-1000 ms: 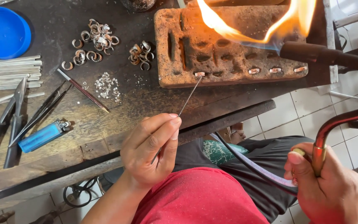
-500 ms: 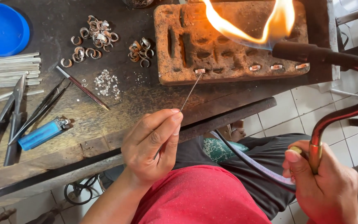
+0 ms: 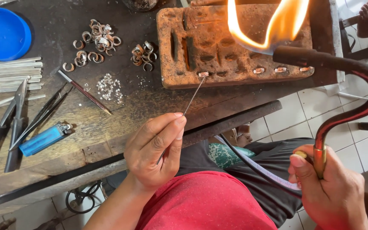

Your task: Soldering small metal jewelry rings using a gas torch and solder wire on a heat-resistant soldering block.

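— While the left hand (image 3: 156, 151) pinched the thin wire (image 3: 194, 94) between thumb and fingers, where did its tip sit?

— On the small ring (image 3: 203, 74) at the near edge of the scorched brick (image 3: 231, 47); held long and slanted, I'd judge, so the fingers stayed well back from the heat.

— And the right hand (image 3: 331, 191)?

— Closed tight round the brass base of the curved torch (image 3: 354, 91); the nozzle hung over the brick's right side; the flame (image 3: 273, 23) flared up and left, apart from the ring at the wire; a hose (image 3: 256, 164) ran from the torch across the lap.

— Anything else on the brick?

— Three more small rings (image 3: 281, 69) along the same edge, nearer the nozzle.

— And round about?

— Only one view, looking down; loose bent rings (image 3: 99, 40) lay on the workbench (image 3: 86, 123); tiny silver chips (image 3: 107, 87) beside a slim rod (image 3: 84, 91); tweezers (image 3: 43, 115), pliers (image 3: 7, 127) and a blue lighter (image 3: 43, 138) further left; a blue lid (image 3: 3, 34) in the corner; nothing stood between wire and brick.
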